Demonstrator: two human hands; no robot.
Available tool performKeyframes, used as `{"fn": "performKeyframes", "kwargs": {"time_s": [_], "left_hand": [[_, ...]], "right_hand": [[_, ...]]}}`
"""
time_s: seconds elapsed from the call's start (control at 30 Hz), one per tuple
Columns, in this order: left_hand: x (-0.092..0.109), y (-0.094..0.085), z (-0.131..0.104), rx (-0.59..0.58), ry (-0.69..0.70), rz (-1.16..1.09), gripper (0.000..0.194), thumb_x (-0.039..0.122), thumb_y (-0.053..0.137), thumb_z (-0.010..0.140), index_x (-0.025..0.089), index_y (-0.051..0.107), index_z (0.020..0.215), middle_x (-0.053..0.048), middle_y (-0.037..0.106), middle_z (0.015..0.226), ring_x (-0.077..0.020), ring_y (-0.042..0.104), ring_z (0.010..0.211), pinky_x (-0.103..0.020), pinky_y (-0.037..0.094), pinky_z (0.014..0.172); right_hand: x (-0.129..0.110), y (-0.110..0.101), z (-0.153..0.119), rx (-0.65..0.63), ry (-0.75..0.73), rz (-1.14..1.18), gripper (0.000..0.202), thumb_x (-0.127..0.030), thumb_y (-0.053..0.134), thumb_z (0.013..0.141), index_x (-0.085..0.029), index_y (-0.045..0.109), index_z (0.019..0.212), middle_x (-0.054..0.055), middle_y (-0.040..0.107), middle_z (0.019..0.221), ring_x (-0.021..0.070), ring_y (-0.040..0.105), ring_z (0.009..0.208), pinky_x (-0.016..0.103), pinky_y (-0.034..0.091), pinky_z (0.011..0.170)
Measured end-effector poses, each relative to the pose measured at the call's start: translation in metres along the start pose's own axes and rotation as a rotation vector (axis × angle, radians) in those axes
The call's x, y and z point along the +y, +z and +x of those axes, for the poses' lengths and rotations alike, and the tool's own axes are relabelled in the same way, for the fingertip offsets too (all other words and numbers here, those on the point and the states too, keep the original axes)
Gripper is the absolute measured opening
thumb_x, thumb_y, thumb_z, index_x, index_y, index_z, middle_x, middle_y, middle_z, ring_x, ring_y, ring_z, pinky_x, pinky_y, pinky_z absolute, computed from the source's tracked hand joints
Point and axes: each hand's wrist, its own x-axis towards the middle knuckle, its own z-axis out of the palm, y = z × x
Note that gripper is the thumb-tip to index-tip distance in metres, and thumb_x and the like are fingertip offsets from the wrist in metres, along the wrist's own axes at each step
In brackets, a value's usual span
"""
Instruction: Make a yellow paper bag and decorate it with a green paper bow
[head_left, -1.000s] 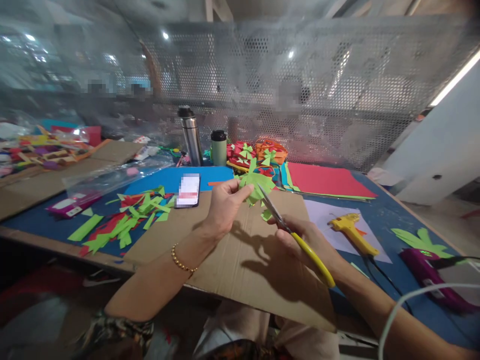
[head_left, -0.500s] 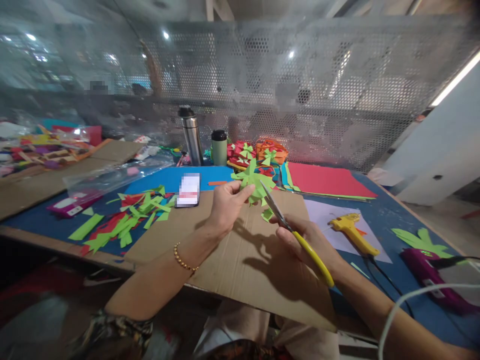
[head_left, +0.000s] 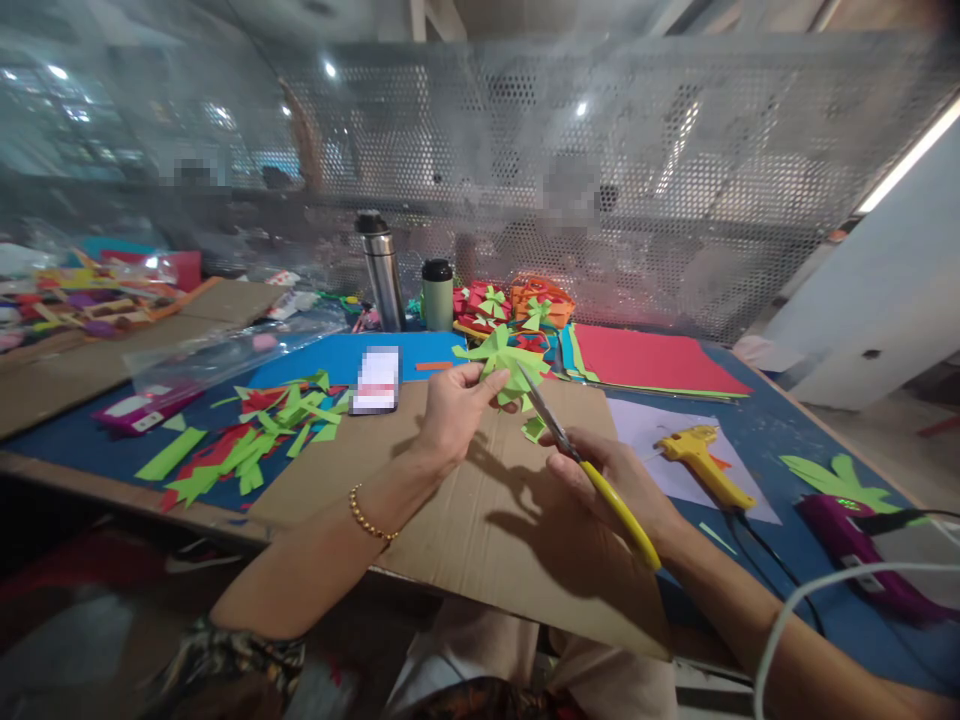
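The left hand [head_left: 454, 412] has its grip pinched together, thumb over fingers, on a light green paper cutout [head_left: 510, 362] with pointed lobes, held up above the far part of a cardboard sheet [head_left: 465, 525]. The right hand [head_left: 611, 470] has its grip clamped around the yellow-handled scissors [head_left: 619, 512], whose blades slant up to the cutout's right side; whether they are cutting into it cannot be told. A small green scrap [head_left: 534, 429] shows just beside the blades. A beaded, gold-coloured bracelet [head_left: 371, 517] circles the left wrist. Left of the cardboard lies a heap of green and red paper scraps [head_left: 262, 430], with a phone [head_left: 376, 380] near its upper right end. Right of the cardboard, a yellow glue gun [head_left: 709, 462] rests on a pale purple sheet [head_left: 628, 430], and farther right a green leaf-shaped piece [head_left: 836, 480] lies on the blue surface [head_left: 757, 405] near a purple device [head_left: 862, 555]. Beyond the hands are a blue sheet [head_left: 322, 360], a tall steel bottle [head_left: 384, 278], a green cup with a dark lid [head_left: 437, 300] and a stack of paper with red on top [head_left: 649, 360]. A perforated panel [head_left: 637, 150] stands behind everything.
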Motion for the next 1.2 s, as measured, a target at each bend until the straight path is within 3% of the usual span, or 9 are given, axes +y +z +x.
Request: {"fn": "performKeyframes", "kwargs": {"time_s": [0.33, 0.57, 0.9, 1.2], "left_hand": [[-0.001, 0.001, -0.001, 0.005, 0.012, -0.070, 0.031, 0.040, 0.092, 0.066, 0.016, 0.073, 0.074, -0.003, 0.073, 0.072, -0.0153, 0.066, 0.063, -0.030, 0.056, 0.062], [-0.008, -0.001, 0.000, 0.045, 0.085, 0.087, 0.018, 0.028, 0.081, 0.078, 0.018, 0.069, 0.069, 0.000, 0.067, 0.065, -0.0129, 0.059, 0.062, -0.026, 0.047, 0.058], [-0.011, -0.002, 0.000, 0.003, 0.090, 0.078, 0.018, 0.029, 0.081, 0.082, 0.019, 0.070, 0.072, -0.001, 0.067, 0.065, -0.0147, 0.061, 0.065, -0.027, 0.049, 0.060], [-0.007, -0.002, -0.001, -0.024, 0.057, 0.051, 0.019, 0.030, 0.081, 0.081, 0.017, 0.070, 0.073, -0.001, 0.067, 0.066, -0.0135, 0.061, 0.062, -0.027, 0.050, 0.059]], "right_hand": [[-0.012, -0.006, -0.002, -0.021, 0.029, -0.048, 0.061, -0.072, 0.058, 0.087, -0.016, 0.077, 0.104, 0.003, 0.061, 0.069, 0.0186, 0.053, 0.064, 0.029, 0.042, 0.056], [-0.016, -0.007, -0.002, -0.049, 0.058, -0.051, 0.062, -0.071, 0.058, 0.086, -0.014, 0.077, 0.104, 0.001, 0.058, 0.068, 0.0165, 0.049, 0.061, 0.028, 0.041, 0.055], [-0.017, -0.009, -0.002, -0.051, 0.019, -0.033, 0.066, -0.075, 0.057, 0.086, -0.015, 0.078, 0.100, 0.008, 0.073, 0.080, 0.0238, 0.065, 0.076, 0.031, 0.051, 0.064], [-0.016, -0.011, -0.002, -0.040, 0.044, -0.048, 0.069, -0.077, 0.057, 0.085, -0.015, 0.079, 0.103, 0.005, 0.067, 0.073, 0.0196, 0.056, 0.065, 0.030, 0.045, 0.057]]}}
